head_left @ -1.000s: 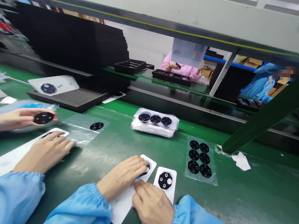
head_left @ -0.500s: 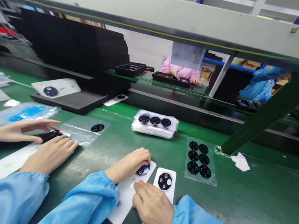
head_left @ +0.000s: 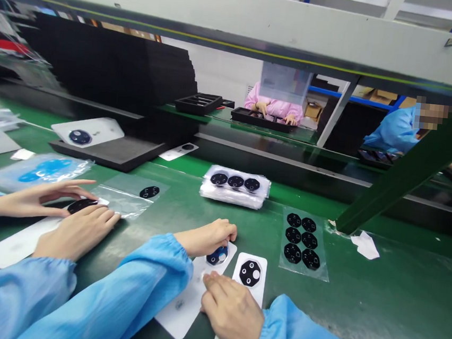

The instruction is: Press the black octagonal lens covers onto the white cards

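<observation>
My left hand [head_left: 209,237] is closed over the top end of a white panel [head_left: 180,314], its fingertips bunched beside the dark, shiny round camera piece [head_left: 216,255]. Whatever the fingertips pinch is too small to make out. The fingers of my right hand [head_left: 234,311] are curled together on the right edge of that tilted panel. Beneath this hand lies a second white panel [head_left: 256,295], partly hidden, with a black octagonal piece [head_left: 249,273] showing above the knuckles.
At the left, another person's hands [head_left: 72,229] work on a white panel [head_left: 14,245]. Ahead lie stacked bags of black discs [head_left: 234,194] and a sheet of black stickers [head_left: 302,243]. A green post [head_left: 406,165] slants at the right; a black tray [head_left: 111,156] holds another panel.
My left hand has lifted slightly and shifted right, uncovering more of the round camera piece. My right hand is nearly unmoved. The co-worker's hands stay over their panel.
</observation>
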A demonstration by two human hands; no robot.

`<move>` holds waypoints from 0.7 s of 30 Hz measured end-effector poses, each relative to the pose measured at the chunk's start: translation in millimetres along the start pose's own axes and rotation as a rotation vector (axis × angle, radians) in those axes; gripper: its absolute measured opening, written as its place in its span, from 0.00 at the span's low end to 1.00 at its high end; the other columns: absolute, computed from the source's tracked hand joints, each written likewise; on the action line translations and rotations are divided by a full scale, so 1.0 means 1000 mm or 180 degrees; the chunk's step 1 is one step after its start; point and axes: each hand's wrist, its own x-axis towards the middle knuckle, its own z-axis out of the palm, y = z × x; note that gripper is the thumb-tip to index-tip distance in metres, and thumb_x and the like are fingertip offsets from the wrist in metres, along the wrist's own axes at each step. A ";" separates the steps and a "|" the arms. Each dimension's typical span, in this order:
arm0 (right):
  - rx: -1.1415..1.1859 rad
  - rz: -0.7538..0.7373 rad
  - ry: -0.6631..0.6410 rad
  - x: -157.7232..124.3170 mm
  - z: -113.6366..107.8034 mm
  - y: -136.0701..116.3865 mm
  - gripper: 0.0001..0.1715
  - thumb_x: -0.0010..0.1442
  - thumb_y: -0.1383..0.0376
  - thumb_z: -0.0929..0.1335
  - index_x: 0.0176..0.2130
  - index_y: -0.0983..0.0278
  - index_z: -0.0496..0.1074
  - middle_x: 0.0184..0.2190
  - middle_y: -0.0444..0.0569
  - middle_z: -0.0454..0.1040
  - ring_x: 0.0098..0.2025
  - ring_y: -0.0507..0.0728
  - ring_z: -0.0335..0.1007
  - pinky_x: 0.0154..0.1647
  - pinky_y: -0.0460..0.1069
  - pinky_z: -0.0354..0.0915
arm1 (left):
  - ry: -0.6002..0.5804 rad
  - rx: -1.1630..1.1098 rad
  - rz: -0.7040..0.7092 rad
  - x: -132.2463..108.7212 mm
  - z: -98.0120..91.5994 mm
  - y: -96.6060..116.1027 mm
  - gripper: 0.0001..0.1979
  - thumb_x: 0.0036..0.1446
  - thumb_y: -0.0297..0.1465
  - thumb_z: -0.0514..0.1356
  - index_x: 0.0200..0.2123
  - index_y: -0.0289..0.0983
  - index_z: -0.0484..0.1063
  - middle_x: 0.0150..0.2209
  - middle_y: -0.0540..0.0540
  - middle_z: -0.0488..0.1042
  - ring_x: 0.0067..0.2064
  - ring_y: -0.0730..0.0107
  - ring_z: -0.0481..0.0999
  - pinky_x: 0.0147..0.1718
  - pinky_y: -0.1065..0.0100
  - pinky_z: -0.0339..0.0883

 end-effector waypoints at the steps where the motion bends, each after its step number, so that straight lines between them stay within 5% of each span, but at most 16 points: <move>1: 0.0005 -0.0004 0.0007 0.000 0.000 0.000 0.11 0.64 0.72 0.59 0.38 0.71 0.69 0.48 0.57 0.72 0.52 0.59 0.67 0.53 0.50 0.63 | 0.0055 0.0014 0.0026 -0.002 0.003 0.000 0.11 0.51 0.18 0.50 0.35 0.37 0.64 0.34 0.47 0.68 0.36 0.68 0.68 0.37 0.70 0.65; 12: 0.0029 0.0110 0.0153 0.002 -0.002 -0.002 0.12 0.65 0.68 0.59 0.40 0.72 0.69 0.43 0.57 0.75 0.49 0.59 0.70 0.49 0.49 0.67 | 0.0723 0.0306 0.0052 -0.030 0.034 0.006 0.14 0.54 0.16 0.47 0.39 0.36 0.62 0.35 0.45 0.64 0.36 0.63 0.62 0.38 0.62 0.60; 21: -0.0006 0.0065 0.0003 0.004 -0.003 -0.002 0.10 0.65 0.69 0.60 0.38 0.72 0.68 0.42 0.59 0.75 0.48 0.59 0.71 0.50 0.50 0.67 | 0.1287 0.0133 -0.0217 -0.070 0.055 0.021 0.14 0.57 0.18 0.46 0.42 0.38 0.63 0.35 0.46 0.67 0.36 0.65 0.66 0.36 0.65 0.64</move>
